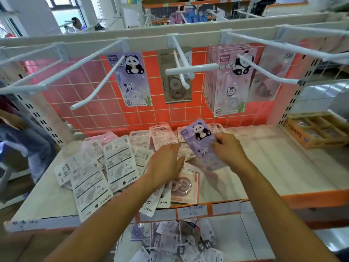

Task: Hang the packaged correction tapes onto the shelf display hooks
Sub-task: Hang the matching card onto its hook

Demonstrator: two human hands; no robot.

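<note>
My right hand [229, 148] pinches a purple panda correction tape pack [200, 140] by its right edge, lifted a little above the shelf. My left hand [166, 163] hovers palm down with relaxed fingers over a heap of face-down packs [105, 167] on the white shelf [273, 167]. White display hooks stick out of the orange grid wall. One purple panda pack [132, 78] hangs on a left hook, a grey pack [176, 76] hangs on the middle hook [181, 67], and a stack of pink panda packs [230, 80] hangs on the right hook [264, 72].
A bare hook [94, 86] juts out at the left. A cardboard box with dividers [317, 129] stands at the shelf's right end. More packs hang on the lower level [173, 242]. A person in jeans [24, 137] is at the left.
</note>
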